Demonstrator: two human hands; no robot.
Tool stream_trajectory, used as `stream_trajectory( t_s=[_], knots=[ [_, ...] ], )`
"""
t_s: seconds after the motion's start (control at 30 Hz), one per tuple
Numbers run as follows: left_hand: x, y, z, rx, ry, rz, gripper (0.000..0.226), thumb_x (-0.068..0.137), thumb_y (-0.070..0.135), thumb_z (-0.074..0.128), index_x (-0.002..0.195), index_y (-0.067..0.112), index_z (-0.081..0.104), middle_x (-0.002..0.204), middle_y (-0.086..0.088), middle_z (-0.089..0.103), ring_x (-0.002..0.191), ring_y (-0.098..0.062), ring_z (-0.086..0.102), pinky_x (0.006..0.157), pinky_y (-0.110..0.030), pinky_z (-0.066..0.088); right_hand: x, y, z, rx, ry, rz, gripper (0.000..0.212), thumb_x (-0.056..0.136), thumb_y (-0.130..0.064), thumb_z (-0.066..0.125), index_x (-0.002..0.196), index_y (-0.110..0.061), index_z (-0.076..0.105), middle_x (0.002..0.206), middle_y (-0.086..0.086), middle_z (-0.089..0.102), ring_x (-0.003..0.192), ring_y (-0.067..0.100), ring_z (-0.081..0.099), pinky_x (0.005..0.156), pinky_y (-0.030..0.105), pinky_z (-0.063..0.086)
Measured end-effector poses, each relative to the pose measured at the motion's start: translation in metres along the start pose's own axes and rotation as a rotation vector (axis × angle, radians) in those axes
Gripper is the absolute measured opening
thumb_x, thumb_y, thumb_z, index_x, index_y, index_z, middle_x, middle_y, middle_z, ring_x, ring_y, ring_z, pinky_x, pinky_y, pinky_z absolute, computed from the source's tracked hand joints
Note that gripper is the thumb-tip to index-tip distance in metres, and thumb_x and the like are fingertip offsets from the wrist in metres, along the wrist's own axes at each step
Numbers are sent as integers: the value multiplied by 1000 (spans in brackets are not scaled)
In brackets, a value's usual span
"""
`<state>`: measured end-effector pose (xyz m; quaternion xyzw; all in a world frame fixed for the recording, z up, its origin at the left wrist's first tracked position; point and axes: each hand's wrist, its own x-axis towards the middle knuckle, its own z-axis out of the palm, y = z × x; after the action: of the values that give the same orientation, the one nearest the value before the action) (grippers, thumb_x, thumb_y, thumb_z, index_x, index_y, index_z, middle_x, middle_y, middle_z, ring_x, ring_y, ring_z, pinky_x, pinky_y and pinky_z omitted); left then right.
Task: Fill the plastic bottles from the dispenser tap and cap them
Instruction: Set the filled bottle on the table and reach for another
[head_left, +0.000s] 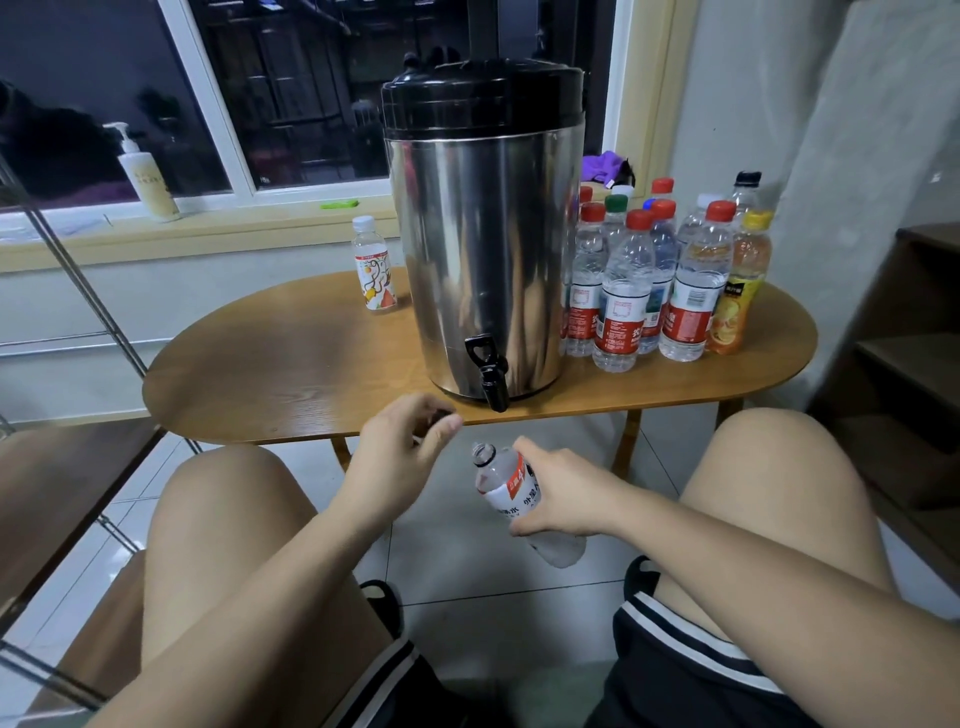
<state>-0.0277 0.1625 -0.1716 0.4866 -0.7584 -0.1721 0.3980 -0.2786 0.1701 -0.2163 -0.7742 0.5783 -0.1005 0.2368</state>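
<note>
A steel dispenser with a black lid stands on the oval wooden table; its black tap hangs over the front edge. My right hand grips an uncapped clear bottle with a white and red label, tilted, below and in front of the tap. My left hand is at the table edge left of the tap, fingers curled round a small dark cap. Several capped bottles stand to the right of the dispenser. One white-capped bottle stands to its left.
My bare knees flank the bottle above a tiled floor. A pump bottle stands on the window sill behind. A metal rack is at the left, wooden steps at the right. A purple cloth lies on the sill.
</note>
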Motion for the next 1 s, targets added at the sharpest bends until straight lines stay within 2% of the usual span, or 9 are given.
stream_trajectory(
  t_s=[0.07, 0.13, 0.27, 0.33, 0.47, 0.53, 0.67, 0.8, 1.0],
  knots=[
    [13, 8, -4, -119, 34, -62, 4, 107, 33, 68, 109, 32, 71, 97, 11, 76, 92, -9, 74, 83, -36, 61, 4, 4, 1, 57, 24, 45, 74, 63, -59, 92, 114, -36, 44, 105, -7, 71, 96, 18, 69, 87, 45, 62],
    [24, 16, -3, -237, 90, -144, 13, 110, 23, 59, 106, 29, 70, 98, 10, 77, 87, -8, 74, 79, -34, 58, 8, 6, 2, 97, 64, 79, 78, 61, -59, 93, 118, -35, 46, 107, -8, 70, 98, 17, 69, 90, 44, 61],
    [43, 26, 6, -443, 158, -277, 31, 101, 11, 40, 89, 17, 68, 70, 9, 57, 70, -15, 47, 65, -37, 37, 14, 4, 5, 123, 95, 122, 80, 61, -56, 95, 120, -33, 46, 108, -9, 69, 99, 17, 69, 89, 43, 61],
    [48, 34, 5, -490, 169, -264, 31, 101, 15, 41, 91, 20, 70, 70, 13, 54, 71, -14, 46, 66, -37, 36, 16, 5, 6, 123, 99, 130, 80, 60, -55, 95, 119, -32, 45, 108, -10, 69, 98, 18, 69, 88, 43, 61],
    [54, 49, 0, -272, 149, -5, 18, 109, 41, 61, 119, 32, 74, 102, 11, 69, 98, -5, 64, 84, -20, 48, 17, 6, 9, 138, 106, 129, 79, 61, -52, 95, 119, -31, 44, 106, -9, 69, 97, 19, 70, 85, 43, 62],
    [58, 48, 1, -145, 139, 123, 22, 103, 39, 73, 124, 31, 75, 100, 6, 62, 96, -9, 62, 83, -17, 45, 18, 8, 10, 154, 115, 131, 79, 61, -51, 95, 118, -31, 44, 106, -9, 70, 96, 17, 70, 84, 42, 62],
    [66, 42, 8, 16, 147, 253, 27, 91, 25, 88, 116, 21, 78, 90, 15, 46, 76, -3, 53, 72, -14, 37, 20, 8, 9, 197, 143, 134, 79, 61, -50, 96, 120, -31, 46, 107, -9, 70, 98, 17, 70, 85, 41, 61],
    [69, 38, 4, 98, 93, 289, 44, 80, 33, 96, 112, 17, 71, 94, 15, 44, 80, -1, 51, 69, -13, 35, 20, 7, 8, 215, 139, 137, 82, 63, -49, 97, 124, -31, 46, 109, -9, 69, 100, 15, 69, 87, 40, 62],
    [65, 35, 7, 140, 95, 316, 33, 89, 26, 89, 106, 16, 63, 96, 11, 43, 78, -1, 49, 66, -15, 34, 19, 7, 7, 222, 133, 132, 84, 65, -50, 97, 127, -31, 45, 112, -9, 68, 103, 16, 68, 88, 40, 61]
  ],
)
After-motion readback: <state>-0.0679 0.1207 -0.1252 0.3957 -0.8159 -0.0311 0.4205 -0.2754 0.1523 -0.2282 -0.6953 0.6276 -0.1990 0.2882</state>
